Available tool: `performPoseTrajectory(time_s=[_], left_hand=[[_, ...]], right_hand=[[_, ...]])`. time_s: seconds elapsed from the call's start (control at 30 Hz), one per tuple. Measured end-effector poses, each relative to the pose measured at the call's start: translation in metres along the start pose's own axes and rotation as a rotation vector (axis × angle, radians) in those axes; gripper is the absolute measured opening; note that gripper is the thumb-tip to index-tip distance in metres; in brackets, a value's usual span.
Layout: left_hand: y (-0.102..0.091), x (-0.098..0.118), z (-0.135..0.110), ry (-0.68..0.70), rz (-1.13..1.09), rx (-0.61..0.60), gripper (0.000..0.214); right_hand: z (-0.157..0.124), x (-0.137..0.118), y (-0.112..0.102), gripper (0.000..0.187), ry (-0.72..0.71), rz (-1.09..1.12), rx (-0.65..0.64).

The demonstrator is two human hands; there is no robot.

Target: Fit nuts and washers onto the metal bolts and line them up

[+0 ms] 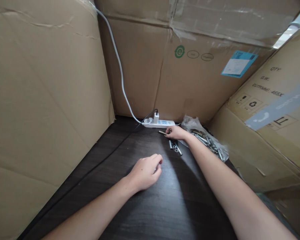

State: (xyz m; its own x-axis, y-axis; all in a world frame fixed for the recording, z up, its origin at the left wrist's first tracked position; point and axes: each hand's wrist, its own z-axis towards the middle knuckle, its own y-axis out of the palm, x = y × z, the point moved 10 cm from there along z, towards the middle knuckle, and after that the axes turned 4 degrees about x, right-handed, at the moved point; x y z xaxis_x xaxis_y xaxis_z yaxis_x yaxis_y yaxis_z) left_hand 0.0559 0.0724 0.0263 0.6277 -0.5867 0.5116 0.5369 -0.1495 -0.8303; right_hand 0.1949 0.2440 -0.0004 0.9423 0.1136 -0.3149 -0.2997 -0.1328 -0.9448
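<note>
My left hand [146, 171] rests on the dark wooden table [130, 206] with its fingers curled in; a small metal glint shows under the fingertips, too small to name. My right hand [177, 132] reaches far forward and pinches a metal bolt [162, 132] lying just in front of the power strip. A few loose bolts and nuts [175, 147] lie just below that hand. A clear plastic bag of bolts [206, 138] lies open to the right of it.
Cardboard boxes wall in the table on the left [45, 100], back [180, 66] and right [272, 120]. A white power strip [158, 123] with a plugged-in charger and a white cable [120, 73] sits at the back edge.
</note>
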Motion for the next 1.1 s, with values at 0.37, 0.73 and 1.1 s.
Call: performPoseTrajectory(time_s=[0.37,0.73,1.1], left_hand=[[-0.001,0.002,0.0,0.016,0.022,0.01,0.009],[0.001,0.001,0.0,-0.014,0.029,-0.015,0.01],[-0.006,-0.009,0.032,0.008,0.139,0.098,0.015]], right_hand=[[0.015,-0.008,0.013,0.016,0.044,-0.14,-0.171],[0.008,-0.022,0.007,0.006,0.001,-0.081,-0.087],[-0.08,-0.006,-0.032,0.022,0.009,0.642,0.071]])
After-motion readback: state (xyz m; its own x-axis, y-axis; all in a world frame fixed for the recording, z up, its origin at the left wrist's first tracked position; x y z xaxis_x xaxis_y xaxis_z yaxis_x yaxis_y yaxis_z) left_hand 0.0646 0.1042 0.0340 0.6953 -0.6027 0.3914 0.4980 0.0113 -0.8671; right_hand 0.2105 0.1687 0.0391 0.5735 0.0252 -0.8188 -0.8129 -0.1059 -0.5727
